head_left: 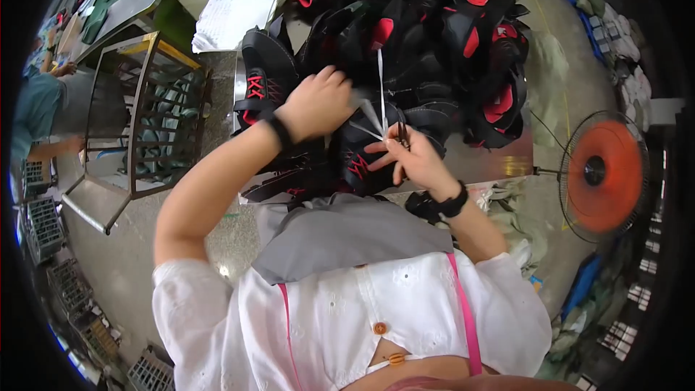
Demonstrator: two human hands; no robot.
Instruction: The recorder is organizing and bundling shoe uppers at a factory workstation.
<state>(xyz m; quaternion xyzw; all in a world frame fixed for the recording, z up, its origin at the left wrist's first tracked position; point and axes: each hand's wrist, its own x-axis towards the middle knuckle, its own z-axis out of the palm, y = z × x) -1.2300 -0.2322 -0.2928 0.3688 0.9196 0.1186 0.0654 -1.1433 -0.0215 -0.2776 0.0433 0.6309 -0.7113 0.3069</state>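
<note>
Black shoes with red linings and red zigzag stitching are heaped on the metal table [517, 166] in front of me. A narrow white strip [381, 87] runs taut from a red-lined shoe [383, 32] down to my right hand [416, 161]. Dark scissors [403, 134] sit in that hand, and its thumb and forefinger pinch near the strip's lower end. My left hand [318, 106] is closed, its fingertips smeared by motion, with a blurred white strip end at them. Beneath both hands lies a black shoe [356, 164] with red stitching.
An open notebook [235, 11] with pens lies at the table's far left. To the right spins an orange fan [604, 176]. A metal rack [145, 112] stands left, beside a person in a teal top [38, 108]. Plastic bags [517, 210] lie on the floor right of me.
</note>
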